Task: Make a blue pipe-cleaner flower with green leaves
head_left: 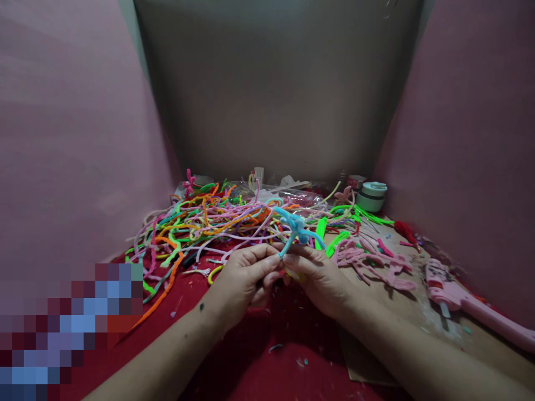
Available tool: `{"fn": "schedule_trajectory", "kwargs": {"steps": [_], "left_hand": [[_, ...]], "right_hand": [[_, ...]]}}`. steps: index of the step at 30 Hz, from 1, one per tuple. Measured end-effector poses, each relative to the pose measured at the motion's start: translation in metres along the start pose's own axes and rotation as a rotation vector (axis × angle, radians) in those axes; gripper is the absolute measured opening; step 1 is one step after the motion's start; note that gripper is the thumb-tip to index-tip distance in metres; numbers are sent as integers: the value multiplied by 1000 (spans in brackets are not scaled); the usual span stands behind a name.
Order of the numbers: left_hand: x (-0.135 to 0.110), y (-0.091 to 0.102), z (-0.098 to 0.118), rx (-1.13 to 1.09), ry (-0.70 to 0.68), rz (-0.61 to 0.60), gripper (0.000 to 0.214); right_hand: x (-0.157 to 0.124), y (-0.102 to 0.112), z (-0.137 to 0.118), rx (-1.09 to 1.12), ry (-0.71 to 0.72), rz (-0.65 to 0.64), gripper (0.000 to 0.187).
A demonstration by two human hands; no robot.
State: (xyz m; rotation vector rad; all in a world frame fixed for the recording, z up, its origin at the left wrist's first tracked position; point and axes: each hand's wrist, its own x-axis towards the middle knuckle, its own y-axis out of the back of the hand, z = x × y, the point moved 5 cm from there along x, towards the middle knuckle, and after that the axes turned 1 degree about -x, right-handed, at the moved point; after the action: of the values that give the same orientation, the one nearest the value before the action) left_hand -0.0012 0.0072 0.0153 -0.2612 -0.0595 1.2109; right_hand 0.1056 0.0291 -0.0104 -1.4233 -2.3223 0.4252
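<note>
A light-blue pipe-cleaner shape (297, 227), with loops and a bunched middle, stands up between my hands. My left hand (248, 273) is closed, with thumb and forefinger pinching the shape's lower end. My right hand (320, 275) is closed too and meets the left at the same lower end, its fingers bent around it. Something yellow (294, 274) shows beneath my right fingers; what it is I cannot make out. The undersides of both hands' fingers are partly hidden.
Behind lies a tangled heap of coloured pipe cleaners (225, 220). A yellow loop handle (214, 274) is left of my hands. Pink pipe-cleaner pieces (376, 262) and a pink glue gun (451, 295) lie on cardboard (371, 356) at right. A pale green jar (371, 196) stands behind.
</note>
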Motion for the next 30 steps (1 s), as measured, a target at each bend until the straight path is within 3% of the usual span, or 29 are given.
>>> {"fn": "schedule_trajectory", "kwargs": {"steps": [6, 9, 11, 14, 16, 19, 23, 26, 30], "left_hand": [[0, -2, -2, -114, 88, -96, 12], [-1, -2, -1, 11, 78, -59, 15], [-1, 1, 3, 281, -67, 46, 20], [-7, 0, 14, 853, -514, 182, 15], [-11, -4, 13, 1155, -773, 202, 17], [-12, -3, 7, 1323, -889, 187, 23], [-10, -1, 15, 1114, -701, 199, 18], [-9, -3, 20, 800, -466, 196, 16], [-6, -5, 8, 310, -120, 92, 18]], "right_hand": [[0, -1, -3, -2, -5, 17, 14], [-1, -3, -4, 12, 9, 65, 12], [-2, -4, -5, 31, 18, 100, 12], [-4, -5, -5, 73, 45, 129, 11], [-5, -6, -5, 68, 71, 132, 11], [-5, -6, -7, -48, 98, 163, 10], [-6, -9, -11, -170, 135, 123, 16], [-8, -10, -11, -160, 140, 90, 20], [-7, -8, -8, -114, 133, 61, 22]]}}
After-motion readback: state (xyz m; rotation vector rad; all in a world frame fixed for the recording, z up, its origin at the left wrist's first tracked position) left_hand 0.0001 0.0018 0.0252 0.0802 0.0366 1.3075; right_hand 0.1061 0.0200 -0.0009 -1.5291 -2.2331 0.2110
